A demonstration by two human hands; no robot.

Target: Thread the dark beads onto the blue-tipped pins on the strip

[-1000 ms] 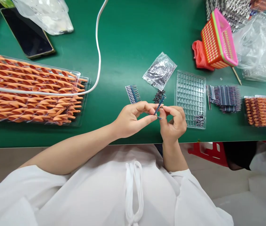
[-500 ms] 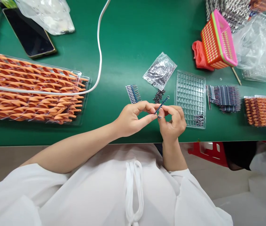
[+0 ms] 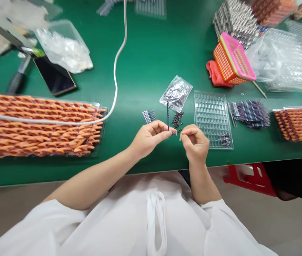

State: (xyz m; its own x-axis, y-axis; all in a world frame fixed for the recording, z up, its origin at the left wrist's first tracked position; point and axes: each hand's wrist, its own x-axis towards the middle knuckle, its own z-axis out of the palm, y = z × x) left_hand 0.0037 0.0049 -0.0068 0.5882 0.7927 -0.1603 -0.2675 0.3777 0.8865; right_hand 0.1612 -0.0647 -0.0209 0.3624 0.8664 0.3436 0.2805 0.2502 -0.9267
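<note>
My left hand [image 3: 148, 138] pinches a thin dark-blue stick [image 3: 167, 115] between thumb and fingers, and it stands nearly upright. A small metallic bit shows at those fingertips. A little to the right, my right hand [image 3: 196, 144] has thumb and forefinger closed on a tiny piece too small to name. Just beyond the hands lies a loose pile of small dark beads [image 3: 177, 120], with a clear bag [image 3: 176, 93] of similar bits behind it. A row of blue-and-white pieces with thin pins [image 3: 149, 116] sits beyond my left hand.
A clear compartment tray [image 3: 210, 117] lies right of the beads, small dark parts in its near corner. Farther right are stacked blue pieces [image 3: 252, 113] and orange parts [image 3: 297, 124]. Nested baskets [image 3: 233, 58] stand behind. At left, a white cable [image 3: 115, 71] crosses a tray of orange parts [image 3: 41, 135].
My hands have moved apart; the right one no longer touches the blue stick. The stick has swung from slanted to nearly upright in my left hand. The camera view has shifted.
</note>
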